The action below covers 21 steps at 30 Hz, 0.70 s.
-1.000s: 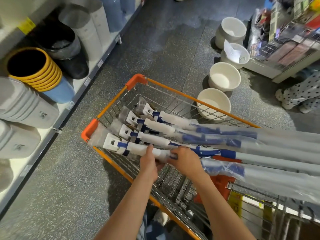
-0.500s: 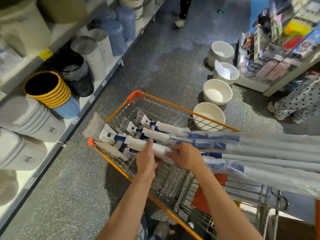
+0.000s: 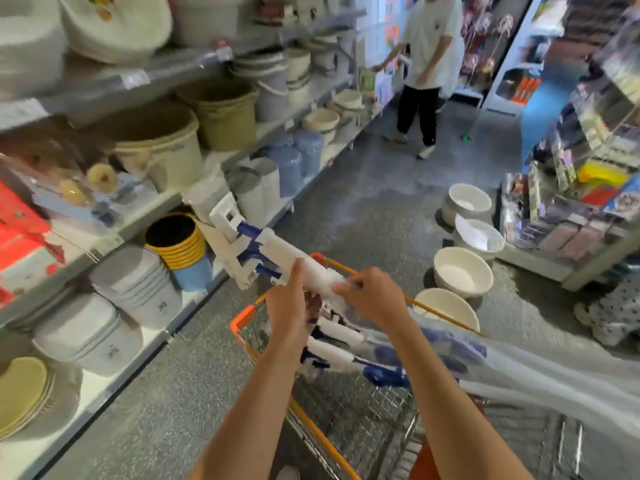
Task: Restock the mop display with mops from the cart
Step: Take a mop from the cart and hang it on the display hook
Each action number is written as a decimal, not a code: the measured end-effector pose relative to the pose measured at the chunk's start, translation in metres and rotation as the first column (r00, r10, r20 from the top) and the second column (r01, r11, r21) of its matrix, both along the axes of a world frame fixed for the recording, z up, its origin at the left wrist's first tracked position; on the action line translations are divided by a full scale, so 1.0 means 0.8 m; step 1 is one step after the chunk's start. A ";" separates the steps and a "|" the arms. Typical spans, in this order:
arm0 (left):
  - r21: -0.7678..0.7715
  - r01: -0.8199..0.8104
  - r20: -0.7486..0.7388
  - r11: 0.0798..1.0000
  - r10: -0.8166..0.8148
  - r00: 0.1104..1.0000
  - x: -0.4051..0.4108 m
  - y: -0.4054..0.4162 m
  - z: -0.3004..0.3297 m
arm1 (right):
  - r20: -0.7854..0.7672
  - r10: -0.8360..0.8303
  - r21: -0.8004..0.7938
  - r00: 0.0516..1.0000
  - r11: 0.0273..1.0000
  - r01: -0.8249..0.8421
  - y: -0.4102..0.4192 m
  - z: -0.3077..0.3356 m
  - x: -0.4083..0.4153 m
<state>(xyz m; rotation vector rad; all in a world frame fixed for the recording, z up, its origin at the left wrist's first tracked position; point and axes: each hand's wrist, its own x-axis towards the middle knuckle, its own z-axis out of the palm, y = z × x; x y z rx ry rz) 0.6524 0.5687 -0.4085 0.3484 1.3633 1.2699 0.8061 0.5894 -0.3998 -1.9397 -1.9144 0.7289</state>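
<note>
— What have I got in hand?

— The mop [image 3: 273, 247], lifted head-first above the cart [image 3: 349, 420]. My left hand [image 3: 289, 303] sits under and beside the white barrel with the forefinger straight along it; my right hand [image 3: 369, 297] is just to its right, fingers curled, pinching the plastic wrap over the shaft.

— How do I expect it to handle?

— Long, stiff and fairly light, I judge, but head-heavy, since the white and blue wringer parts stick out up and left of my left hand. The wrap looks slippery, so I'd rather close on the barrel itself than on loose film.

— And around my hands?

— Below them, more wrapped mops [image 3: 346, 351] lie across the cart. Left of my left hand are shelves of buckets [image 3: 176, 240]. Right of my right hand, white basins [image 3: 462, 273] stand on the floor. Ahead, another person [image 3: 427, 64] is in the aisle. I can't see the mop display.
</note>
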 end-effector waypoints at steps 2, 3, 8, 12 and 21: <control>0.015 -0.028 -0.024 0.999 0.029 0.999 -0.010 0.000 0.023 | -0.051 0.009 0.045 0.999 0.999 -0.007 0.003 0.026 -0.015; 0.029 -0.036 -0.026 0.999 0.037 0.999 -0.013 -0.001 0.035 | -0.080 0.015 0.061 0.997 0.998 -0.010 0.003 0.039 -0.023; 0.150 -0.029 0.060 0.988 0.020 0.998 -0.044 -0.010 0.089 | -0.263 0.075 0.145 0.962 0.989 -0.037 0.001 0.099 -0.066; 0.232 -0.006 0.151 0.973 -0.030 0.988 -0.077 -0.020 0.128 | -0.364 0.167 0.172 0.916 0.979 -0.110 -0.001 0.141 -0.093; 0.415 -0.209 0.191 0.886 0.139 0.972 -0.144 -0.047 0.219 | -0.726 0.213 0.086 0.654 0.971 -0.221 -0.024 0.226 -0.168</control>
